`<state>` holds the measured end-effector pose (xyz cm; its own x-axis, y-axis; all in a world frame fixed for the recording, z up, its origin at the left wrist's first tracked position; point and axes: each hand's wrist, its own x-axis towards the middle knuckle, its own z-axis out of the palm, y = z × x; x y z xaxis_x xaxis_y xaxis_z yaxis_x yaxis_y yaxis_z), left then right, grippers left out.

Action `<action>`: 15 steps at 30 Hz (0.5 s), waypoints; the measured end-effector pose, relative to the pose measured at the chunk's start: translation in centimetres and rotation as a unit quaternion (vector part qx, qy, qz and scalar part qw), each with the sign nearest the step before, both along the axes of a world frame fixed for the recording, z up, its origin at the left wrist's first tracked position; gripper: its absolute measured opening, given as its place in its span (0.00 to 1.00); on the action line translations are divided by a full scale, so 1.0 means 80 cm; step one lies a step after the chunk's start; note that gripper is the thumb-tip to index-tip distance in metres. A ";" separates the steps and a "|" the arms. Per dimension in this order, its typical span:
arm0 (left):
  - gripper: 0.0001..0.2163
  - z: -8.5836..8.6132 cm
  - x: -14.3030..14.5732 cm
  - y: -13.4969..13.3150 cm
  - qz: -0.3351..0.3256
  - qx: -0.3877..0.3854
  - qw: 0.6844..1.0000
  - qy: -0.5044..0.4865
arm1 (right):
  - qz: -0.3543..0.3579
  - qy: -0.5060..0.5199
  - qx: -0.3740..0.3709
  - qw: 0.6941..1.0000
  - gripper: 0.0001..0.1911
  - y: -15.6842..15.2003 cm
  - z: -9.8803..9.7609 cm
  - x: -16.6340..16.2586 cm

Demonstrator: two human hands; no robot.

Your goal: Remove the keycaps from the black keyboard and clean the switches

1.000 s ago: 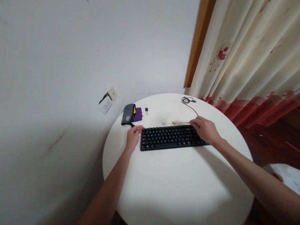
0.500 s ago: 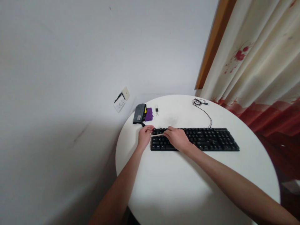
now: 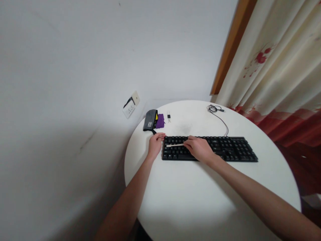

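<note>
A black keyboard (image 3: 215, 147) lies flat on the white round table (image 3: 190, 190). My right hand (image 3: 199, 149) is above its left-centre keys, fingers closed round a thin white stick (image 3: 175, 145). The stick points left, and its slightly thicker tip is over the keys near the keyboard's left end. What kind of stick it is I cannot make out. My left hand (image 3: 155, 144) rests at the keyboard's upper left corner, its fingers stretched out and touching the edge, with nothing seen in them.
Behind my left hand sit a grey pouch (image 3: 150, 119), a purple cloth (image 3: 159, 121) and a small black-and-clear item (image 3: 169, 116). The keyboard's coiled cable (image 3: 213, 108) lies at the back right. A wall with a socket (image 3: 129, 109) borders the left; a curtain (image 3: 281, 73) hangs right.
My right hand has moved right along the keyboard with the white stick, drawing its tip away from my left hand. The left hand stays at the corner. The view has shifted slightly.
</note>
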<state>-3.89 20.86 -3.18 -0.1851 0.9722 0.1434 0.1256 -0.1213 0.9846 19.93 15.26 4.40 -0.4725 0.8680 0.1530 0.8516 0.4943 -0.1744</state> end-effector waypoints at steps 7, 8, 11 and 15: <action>0.13 -0.003 -0.003 0.002 -0.003 0.006 1.000 0.008 | -0.025 0.033 -0.013 0.999 0.14 -0.010 -0.009 0.059; 0.14 -0.002 -0.003 0.002 -0.004 0.004 1.000 0.008 | -0.031 0.036 -0.014 0.999 0.14 -0.012 -0.010 0.066; 0.13 0.000 -0.003 0.001 -0.005 -0.001 1.000 0.011 | -0.047 0.041 -0.016 0.998 0.14 -0.015 -0.011 0.086; 0.13 0.004 -0.003 0.000 -0.005 0.000 1.000 0.019 | -0.060 0.053 -0.019 0.997 0.14 -0.016 -0.012 0.113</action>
<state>-4.10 20.84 -2.88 -0.1698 0.9739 0.1509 0.1616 -0.1235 0.9791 29.01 13.95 3.44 -0.3475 0.9233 0.1633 0.8800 0.3813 -0.2832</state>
